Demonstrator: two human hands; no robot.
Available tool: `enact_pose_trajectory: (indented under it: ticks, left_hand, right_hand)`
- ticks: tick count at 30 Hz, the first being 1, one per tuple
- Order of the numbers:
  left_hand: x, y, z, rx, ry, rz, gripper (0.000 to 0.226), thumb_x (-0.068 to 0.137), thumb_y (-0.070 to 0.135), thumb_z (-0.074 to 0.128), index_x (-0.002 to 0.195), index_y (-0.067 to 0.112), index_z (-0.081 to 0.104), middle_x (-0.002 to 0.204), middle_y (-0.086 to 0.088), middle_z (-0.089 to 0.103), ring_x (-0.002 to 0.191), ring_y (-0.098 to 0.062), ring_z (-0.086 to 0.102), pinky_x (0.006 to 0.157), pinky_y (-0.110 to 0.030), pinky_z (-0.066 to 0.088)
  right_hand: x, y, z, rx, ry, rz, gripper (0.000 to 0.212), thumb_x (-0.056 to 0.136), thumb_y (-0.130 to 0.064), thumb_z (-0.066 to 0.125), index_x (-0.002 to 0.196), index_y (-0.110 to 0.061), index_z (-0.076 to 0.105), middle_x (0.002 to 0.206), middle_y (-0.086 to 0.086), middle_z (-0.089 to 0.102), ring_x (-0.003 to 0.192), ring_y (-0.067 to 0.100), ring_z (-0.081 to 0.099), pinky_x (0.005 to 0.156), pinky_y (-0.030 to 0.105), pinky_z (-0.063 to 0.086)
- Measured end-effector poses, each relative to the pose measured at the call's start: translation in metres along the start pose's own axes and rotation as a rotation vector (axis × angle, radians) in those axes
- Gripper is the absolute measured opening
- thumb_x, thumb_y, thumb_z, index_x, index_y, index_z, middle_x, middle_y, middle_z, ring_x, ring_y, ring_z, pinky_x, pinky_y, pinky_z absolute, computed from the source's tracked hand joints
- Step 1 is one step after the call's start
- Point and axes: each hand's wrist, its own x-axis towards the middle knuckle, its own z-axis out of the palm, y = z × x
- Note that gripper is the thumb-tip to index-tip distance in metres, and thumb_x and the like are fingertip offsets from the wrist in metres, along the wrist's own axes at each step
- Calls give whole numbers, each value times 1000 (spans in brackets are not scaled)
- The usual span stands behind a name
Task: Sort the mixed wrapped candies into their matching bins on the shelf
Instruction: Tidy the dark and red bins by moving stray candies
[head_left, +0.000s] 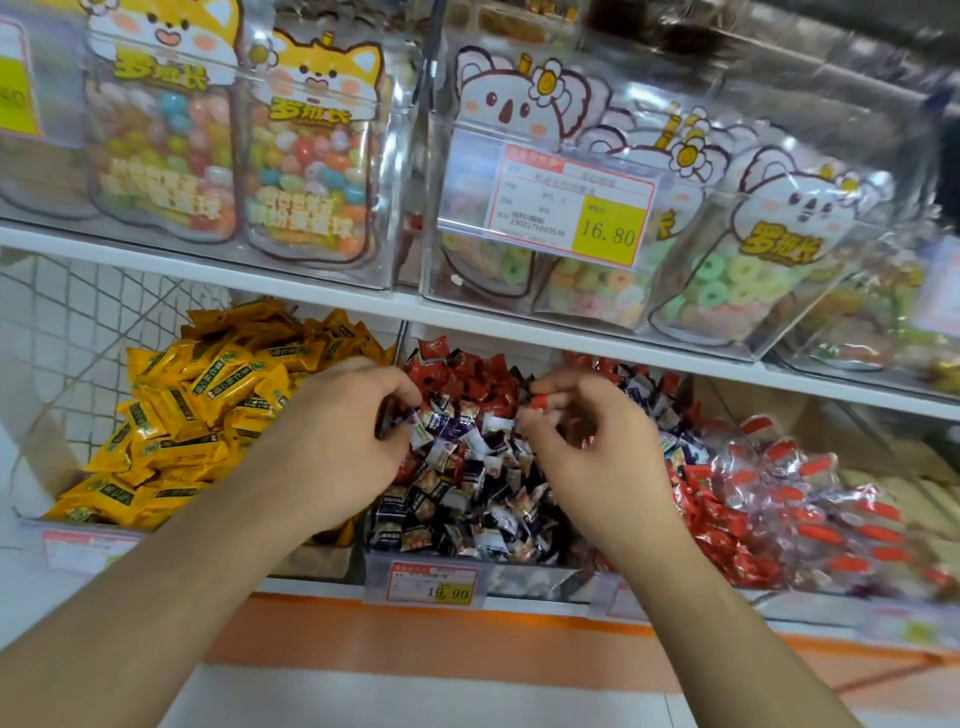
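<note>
The middle bin (519, 574) on the lower shelf holds a heap of dark blue-and-white wrapped candies (467, 499), with red-wrapped candies (467, 379) mixed in at the back. My left hand (337, 431) reaches into the heap's left side, its fingers curled round a blue-and-white candy. My right hand (587, 441) hovers over the right side, its fingertips pinching a small red candy (545, 400).
Yellow wrapped candies (197, 415) fill the bin to the left. Red and clear-wrapped sweets (779, 499) fill the bins to the right. The upper shelf (311, 283) carries clear boxes of bagged jelly beans and ring gummies. Price tags hang on the bin fronts.
</note>
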Motion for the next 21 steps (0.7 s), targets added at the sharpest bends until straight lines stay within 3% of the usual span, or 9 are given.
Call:
enact_pose_trajectory:
  ticks: [2, 4, 7, 9, 12, 15, 18, 19, 21]
  left_hand:
    - [0, 7, 2, -7, 0, 21, 25, 95, 28, 69, 118, 37, 66, 121, 22, 50, 107, 0, 46, 80, -10, 32]
    - [0, 11, 4, -4, -16, 29, 24, 96, 29, 68, 118, 37, 67, 125, 21, 53, 102, 2, 44, 69, -5, 32]
    - [0, 10, 5, -11, -21, 32, 22, 95, 27, 69, 115, 37, 67, 125, 20, 55, 102, 1, 46, 68, -4, 32]
    - [0, 6, 3, -13, -17, 33, 23, 95, 23, 69, 114, 37, 68, 123, 18, 57, 100, 0, 49, 70, -4, 32]
    - [-2, -1, 0, 10, -29, 14, 29, 95, 16, 69, 116, 36, 68, 122, 18, 57, 90, 2, 49, 68, -3, 32]
    - [-5, -7, -1, 6, -30, -9, 33, 94, 16, 71, 119, 36, 66, 123, 17, 56, 93, 1, 53, 70, -6, 34]
    - [-7, -12, -2, -39, -29, -39, 31, 93, 20, 74, 117, 36, 66, 115, 18, 58, 92, 4, 56, 71, -6, 37]
    - [-7, -13, -3, -55, -29, -48, 29, 93, 21, 74, 115, 38, 66, 112, 18, 59, 92, 6, 57, 72, -6, 39]
    - [-7, -16, -4, -74, -34, -66, 28, 93, 25, 74, 114, 40, 65, 109, 19, 60, 94, 6, 58, 75, -10, 43]
  right_hand:
    - [-4, 9, -27, -120, 118, -2, 4, 94, -26, 71, 94, -24, 68, 78, -4, 64, 74, 12, 61, 62, 21, 47]
    - [-3, 23, -49, -346, 193, 18, 12, 94, -35, 70, 95, -23, 69, 80, -5, 65, 73, 11, 60, 62, 25, 43]
    - [-3, 39, -63, -583, 108, 142, 33, 93, -47, 68, 118, -25, 67, 104, -1, 63, 87, 14, 56, 71, 27, 38]
    - [-3, 41, -62, -620, 89, 173, 38, 95, -41, 66, 129, -24, 64, 114, 4, 58, 95, 18, 54, 76, 27, 37]
    - [0, 26, -45, -554, 113, 54, 32, 96, -27, 63, 127, -21, 66, 110, 4, 59, 91, 15, 51, 77, 24, 38]
    - [0, 5, -12, -383, -33, -63, 19, 95, -17, 66, 113, -22, 68, 101, -5, 63, 85, 4, 54, 73, 5, 40]
    - [-3, -3, 29, -293, -276, -97, 17, 96, -17, 67, 111, -23, 65, 98, -8, 62, 86, 6, 58, 75, 20, 52]
    - [-2, -2, 42, -293, -331, -107, 22, 96, -19, 68, 116, -24, 63, 101, -7, 62, 88, 9, 59, 78, 27, 54]
    - [1, 1, 64, -311, -398, -104, 40, 96, -25, 70, 134, -28, 57, 114, -6, 63, 97, 12, 60, 83, 30, 54]
